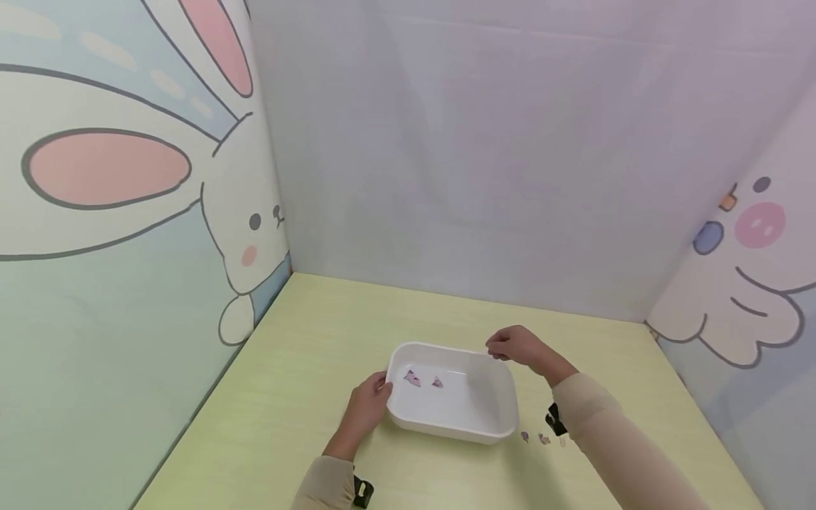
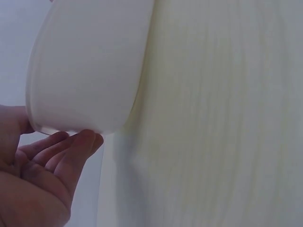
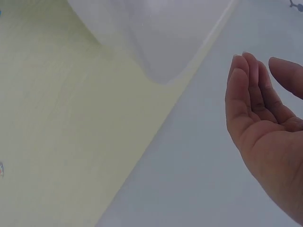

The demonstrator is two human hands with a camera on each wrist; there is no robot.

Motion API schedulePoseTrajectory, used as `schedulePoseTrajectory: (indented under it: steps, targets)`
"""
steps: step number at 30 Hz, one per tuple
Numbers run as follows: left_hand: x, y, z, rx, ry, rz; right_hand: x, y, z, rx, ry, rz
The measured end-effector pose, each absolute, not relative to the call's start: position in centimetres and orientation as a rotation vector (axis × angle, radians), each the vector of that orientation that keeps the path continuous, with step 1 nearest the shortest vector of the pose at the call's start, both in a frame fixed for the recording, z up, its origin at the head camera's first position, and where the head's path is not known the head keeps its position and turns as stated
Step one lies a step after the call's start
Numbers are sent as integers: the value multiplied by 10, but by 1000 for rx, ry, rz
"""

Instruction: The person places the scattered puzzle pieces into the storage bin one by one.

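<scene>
A white rectangular tray (image 1: pixel 454 426) sits on the pale yellow-green table (image 1: pixel 306 354). Two small pink-purple scraps (image 1: pixel 412 377) (image 1: pixel 437 382) lie inside it near its left end. My left hand (image 1: pixel 376 397) grips the tray's near-left corner. In the left wrist view its fingers (image 2: pixel 71 151) lie against the tray wall (image 2: pixel 90 61) and the thumb sits by the rim. My right hand (image 1: pixel 506 346) hovers over the tray's far-right rim. The right wrist view shows its palm (image 3: pixel 265 113) empty and the fingers relaxed beside the tray (image 3: pixel 156 33).
Three tiny scraps (image 1: pixel 543 439) lie on the table just right of the tray, under my right forearm. A rabbit-patterned panel (image 1: pixel 127 212) walls off the left, a plain wall (image 1: pixel 478 156) the back, and another cartoon panel (image 1: pixel 746 283) the right.
</scene>
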State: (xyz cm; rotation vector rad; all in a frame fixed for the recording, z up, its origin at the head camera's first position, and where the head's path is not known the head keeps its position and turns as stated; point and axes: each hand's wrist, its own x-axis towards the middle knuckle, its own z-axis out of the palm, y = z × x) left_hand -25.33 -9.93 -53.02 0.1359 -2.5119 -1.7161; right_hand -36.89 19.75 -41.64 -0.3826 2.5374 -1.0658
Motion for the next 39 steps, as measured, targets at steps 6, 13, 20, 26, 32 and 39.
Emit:
schedulePoseTrajectory:
  steps: [6, 13, 20, 26, 32, 39]
  targets:
    - [-254, -102, -531, 130, -2508, -1698, -365, 235, -416, -347, 2574, -1093]
    - [-255, -104, -530, 150, -2512, -1698, -357, 270, -422, -321, 2677, -989]
    - [-256, -105, -532, 181, -2507, -1725, -353, 292, -436, -379, 2841, -750]
    - [-256, -105, -532, 185, -2506, -1749, -349, 307, -458, -423, 2910, -574]
    - [-256, -102, -531, 183, -2512, -1756, -340, 320, -473, -377, 2875, -557]
    - [-258, -100, -531, 203, -2517, -1772, -335, 332, -485, -444, 2871, -484]
